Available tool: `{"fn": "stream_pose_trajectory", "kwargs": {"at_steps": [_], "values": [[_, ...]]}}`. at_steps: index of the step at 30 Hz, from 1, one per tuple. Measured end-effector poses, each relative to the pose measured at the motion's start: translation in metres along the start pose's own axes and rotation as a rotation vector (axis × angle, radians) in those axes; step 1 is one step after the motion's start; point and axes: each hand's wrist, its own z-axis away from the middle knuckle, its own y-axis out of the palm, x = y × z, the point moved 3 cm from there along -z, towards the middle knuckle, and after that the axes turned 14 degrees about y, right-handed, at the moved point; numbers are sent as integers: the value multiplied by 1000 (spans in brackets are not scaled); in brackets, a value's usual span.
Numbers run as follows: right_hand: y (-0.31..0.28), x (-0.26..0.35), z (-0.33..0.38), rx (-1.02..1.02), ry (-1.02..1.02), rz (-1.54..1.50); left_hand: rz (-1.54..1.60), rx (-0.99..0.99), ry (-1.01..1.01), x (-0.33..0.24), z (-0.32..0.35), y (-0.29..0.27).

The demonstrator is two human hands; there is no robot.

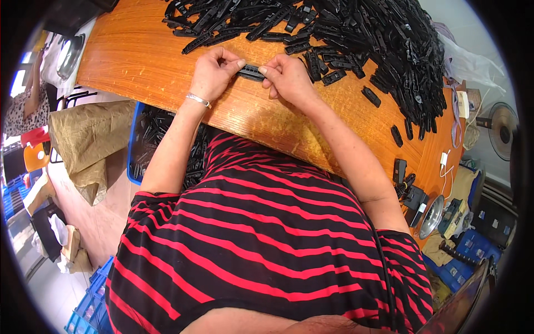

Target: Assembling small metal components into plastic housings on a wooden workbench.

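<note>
Between my two hands is a small, long black plastic part [252, 72] with slots along its upper face, held level just above the wooden table [161, 61]. My left hand [216, 71] pinches its left end between thumb and fingers. At the other end, the thumb and fingertips of my right hand [288, 78] close on it. Just beyond my hands spreads a big heap of similar black plastic parts [356, 33]. A few loose pieces lie near my right hand, one single black part [371, 96] apart from the heap.
Below the table's left edge stands a blue bin [134, 150] with many black parts inside. Brown wrapping cloth [89, 139] lies beside it. At right are a black adapter with cables [414, 197], a metal dish [431, 217] and a fan [500, 131]. Another person's arm [36, 89] shows far left.
</note>
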Motion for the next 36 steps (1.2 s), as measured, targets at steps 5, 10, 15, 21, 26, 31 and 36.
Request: {"fn": "stream_pose_trajectory", "kwargs": {"at_steps": [5, 10, 15, 21, 26, 31, 36], "values": [[-1, 8, 2, 35, 97, 94, -37, 90, -19, 4, -3, 0], [-3, 4, -4, 15, 70, 187, -195, 164, -19, -2, -6, 2], [-1, 4, -1, -149, -60, 393, -307, 114, 126, -1, -1, 2], [-18, -6, 25, -221, -253, 538, -177, -7, 83, 5, 56, -67], [-59, -10, 37, -620, -443, 843, -380, -16, -21, 7, 107, -165], [-45, -13, 24, -561, -462, 928, -388, -309, 130, 3, 62, -136], [-12, 3, 19, -427, -538, 932, -838, -276, 507, -11, 3, -72]]}}
